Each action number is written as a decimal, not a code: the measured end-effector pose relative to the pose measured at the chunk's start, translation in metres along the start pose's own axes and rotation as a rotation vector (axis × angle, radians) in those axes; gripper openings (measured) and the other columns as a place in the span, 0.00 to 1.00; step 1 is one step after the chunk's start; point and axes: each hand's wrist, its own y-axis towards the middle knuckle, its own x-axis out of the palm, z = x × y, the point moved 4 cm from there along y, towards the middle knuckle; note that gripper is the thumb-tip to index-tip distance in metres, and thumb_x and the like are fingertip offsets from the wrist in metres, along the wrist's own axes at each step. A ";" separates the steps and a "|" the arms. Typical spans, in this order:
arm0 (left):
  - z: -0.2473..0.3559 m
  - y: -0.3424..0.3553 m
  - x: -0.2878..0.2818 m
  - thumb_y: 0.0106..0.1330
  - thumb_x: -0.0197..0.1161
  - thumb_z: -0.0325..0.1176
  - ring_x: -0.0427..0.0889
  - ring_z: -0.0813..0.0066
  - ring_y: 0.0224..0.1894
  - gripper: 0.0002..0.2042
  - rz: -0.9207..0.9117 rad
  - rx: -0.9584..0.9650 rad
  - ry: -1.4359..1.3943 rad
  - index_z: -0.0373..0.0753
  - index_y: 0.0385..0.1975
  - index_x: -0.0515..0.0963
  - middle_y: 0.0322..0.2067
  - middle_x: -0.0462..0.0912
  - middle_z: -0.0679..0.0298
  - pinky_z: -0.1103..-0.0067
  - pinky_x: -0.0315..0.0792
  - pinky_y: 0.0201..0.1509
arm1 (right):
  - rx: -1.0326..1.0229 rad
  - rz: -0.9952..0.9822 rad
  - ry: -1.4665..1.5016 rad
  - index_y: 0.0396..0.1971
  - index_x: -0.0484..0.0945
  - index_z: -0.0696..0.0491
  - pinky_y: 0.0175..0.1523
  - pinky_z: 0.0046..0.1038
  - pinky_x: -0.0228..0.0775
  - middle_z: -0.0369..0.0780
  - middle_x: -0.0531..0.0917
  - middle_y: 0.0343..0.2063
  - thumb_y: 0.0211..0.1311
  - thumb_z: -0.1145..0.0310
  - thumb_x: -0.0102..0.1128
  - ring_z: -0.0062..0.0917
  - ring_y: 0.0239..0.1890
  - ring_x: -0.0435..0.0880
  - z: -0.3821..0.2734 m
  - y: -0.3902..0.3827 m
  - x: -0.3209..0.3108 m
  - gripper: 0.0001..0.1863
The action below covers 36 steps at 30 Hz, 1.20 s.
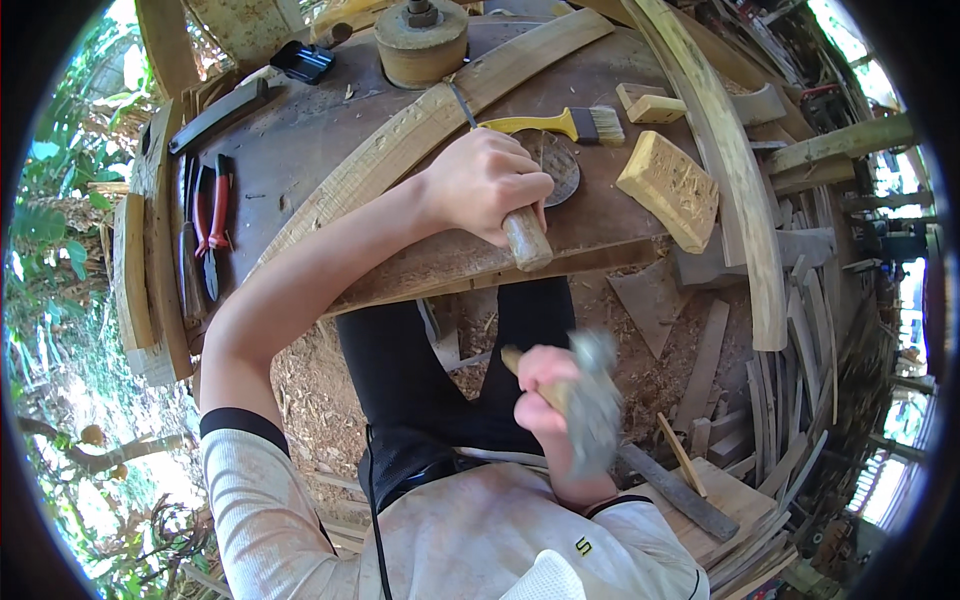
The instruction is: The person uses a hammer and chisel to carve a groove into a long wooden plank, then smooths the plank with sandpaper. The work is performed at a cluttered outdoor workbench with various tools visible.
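Note:
My left hand point(492, 183) is closed round the wooden handle of a chisel point(527, 240). The thin metal blade reaches away from my fist, its tip at the long curved wooden board point(400, 140) lying across the bench. In my right hand point(545, 390), held low before my body, is a hammer point(592, 405) with a short wooden handle; its grey metal head is smeared by motion. Just beyond my left fist lies a yellow-handled paintbrush point(570, 124), beside a round metal disc point(552, 165) partly hidden by the hand.
Pliers with red handles point(212, 225) lie at the bench's left. A round wooden block point(422, 45) stands at the back. Wood blocks point(670, 190) and a long curved beam point(735, 190) are on the right. Offcuts point(700, 370) and shavings cover the ground below.

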 end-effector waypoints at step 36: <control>0.005 -0.003 0.002 0.47 0.77 0.43 0.83 0.62 0.25 0.15 -0.037 0.022 0.032 0.46 0.23 0.76 0.21 0.78 0.67 0.68 0.76 0.30 | 0.325 -0.028 0.204 0.38 0.71 0.54 0.24 0.21 0.58 0.35 0.70 0.20 0.73 0.35 0.56 0.19 0.19 0.68 -0.012 -0.014 -0.008 0.32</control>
